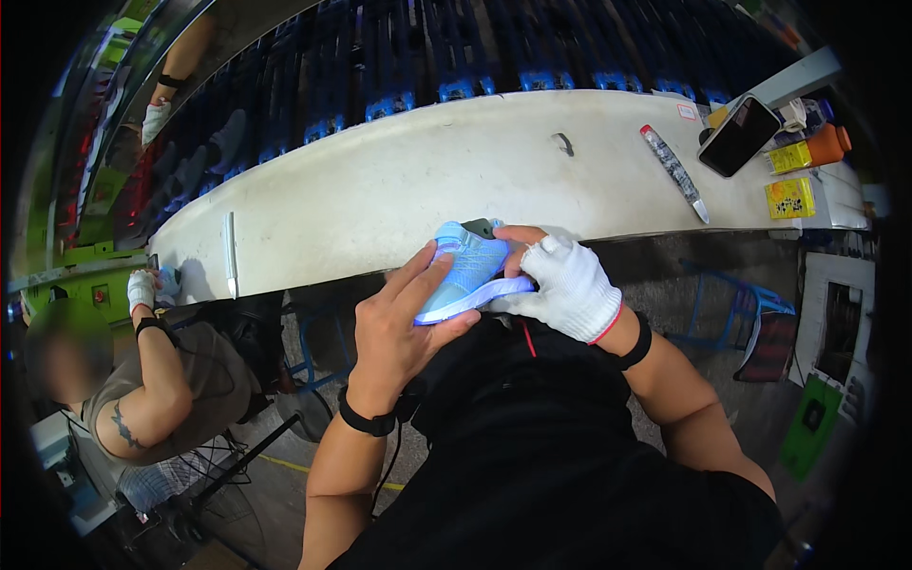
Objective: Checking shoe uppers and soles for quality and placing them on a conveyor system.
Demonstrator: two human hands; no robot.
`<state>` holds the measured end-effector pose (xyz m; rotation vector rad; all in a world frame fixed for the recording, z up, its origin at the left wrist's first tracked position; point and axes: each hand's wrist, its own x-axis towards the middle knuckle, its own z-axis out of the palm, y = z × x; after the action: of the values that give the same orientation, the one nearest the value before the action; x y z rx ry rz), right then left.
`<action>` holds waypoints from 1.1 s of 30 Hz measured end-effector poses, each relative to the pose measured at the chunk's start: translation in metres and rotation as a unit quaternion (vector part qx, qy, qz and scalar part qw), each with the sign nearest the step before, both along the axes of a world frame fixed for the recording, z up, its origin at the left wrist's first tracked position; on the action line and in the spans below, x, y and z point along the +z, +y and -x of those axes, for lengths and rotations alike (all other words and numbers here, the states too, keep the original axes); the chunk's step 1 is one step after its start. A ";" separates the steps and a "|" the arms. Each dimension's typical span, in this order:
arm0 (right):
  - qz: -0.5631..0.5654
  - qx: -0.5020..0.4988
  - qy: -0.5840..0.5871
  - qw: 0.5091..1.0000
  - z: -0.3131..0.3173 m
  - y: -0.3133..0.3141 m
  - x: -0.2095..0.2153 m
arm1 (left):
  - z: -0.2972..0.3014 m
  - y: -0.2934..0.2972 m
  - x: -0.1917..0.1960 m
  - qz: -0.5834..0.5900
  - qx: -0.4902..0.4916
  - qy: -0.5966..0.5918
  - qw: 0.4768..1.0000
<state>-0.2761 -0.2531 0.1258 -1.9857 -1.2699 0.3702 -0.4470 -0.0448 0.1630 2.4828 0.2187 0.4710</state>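
Hard to see: the rim of the picture is dark and bent. The person at the lower left is blurry at the head, and their gloved hand (pixel 142 290) touches something at the table edge that I cannot make out.
White stick: a thin white stick (pixel 230 255) lies on the table (pixel 380 180), left of the middle.
My left hand: my bare left hand (pixel 394 328) is just left of the middle of the picture. It is curled around the shoe, fingers on top and thumb under the sole. It grips the shoe firmly.
Shoe: the small light blue shoe (pixel 465 271) is in the middle of the picture, between my two hands, just in front of the table edge. Its sole looks pale purple. My hands hide part of it.
My right hand: my right hand (pixel 565 285) wears a white glove with bare fingertips. It holds the right end of the shoe, fingers closed on it.
Knife: a knife (pixel 674 173) lies on the table at the upper right.
Phone: a dark phone (pixel 738 135) sits just right of the knife, well apart from my hands.
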 end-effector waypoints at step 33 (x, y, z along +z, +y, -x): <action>-0.140 -0.056 -0.054 0.987 0.003 0.004 0.044 | -0.031 -0.050 -0.040 0.085 -0.005 -0.247 0.965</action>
<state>-0.2794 -0.2490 0.1699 -1.8438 -1.1982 0.0265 -0.4156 -0.0950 0.1235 2.1193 0.0416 1.0013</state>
